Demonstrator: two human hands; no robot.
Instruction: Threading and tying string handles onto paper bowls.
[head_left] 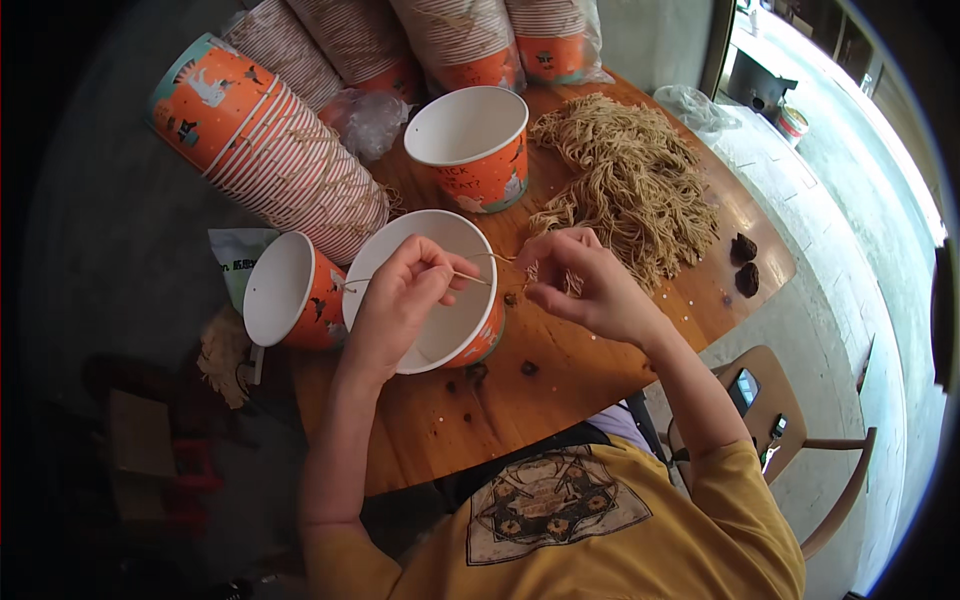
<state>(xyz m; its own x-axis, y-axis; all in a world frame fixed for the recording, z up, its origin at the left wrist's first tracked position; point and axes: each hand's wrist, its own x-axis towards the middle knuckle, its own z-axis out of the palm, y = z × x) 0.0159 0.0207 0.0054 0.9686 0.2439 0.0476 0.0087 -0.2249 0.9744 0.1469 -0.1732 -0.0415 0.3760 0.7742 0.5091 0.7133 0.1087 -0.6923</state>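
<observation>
My left hand (pixel 408 298) is closed in a pinch on a thin tan cord (pixel 468 276), above the open mouth of a large white-lined orange paper bucket (pixel 488 335). A short end of cord sticks out on its left side. Fingers curled, my right hand (pixel 592 284) pinches the cord's other stretch beside the bucket's right rim. Just beyond that hand lies a big heap of tan cords (pixel 640 175). Against the bucket's left side leans a tilted orange paper bucket (pixel 318 300) with a cord looped at its rim. Another orange bucket (pixel 490 170) stands upright behind.
A long stack of nested buckets (pixel 285 160) lies slanting at the left, with more bagged stacks (pixel 460 40) at the back. Two dark lumps (pixel 745 262) sit near the table's right edge. A wooden chair (pixel 770 430) holding a phone (pixel 744 390) stands at right.
</observation>
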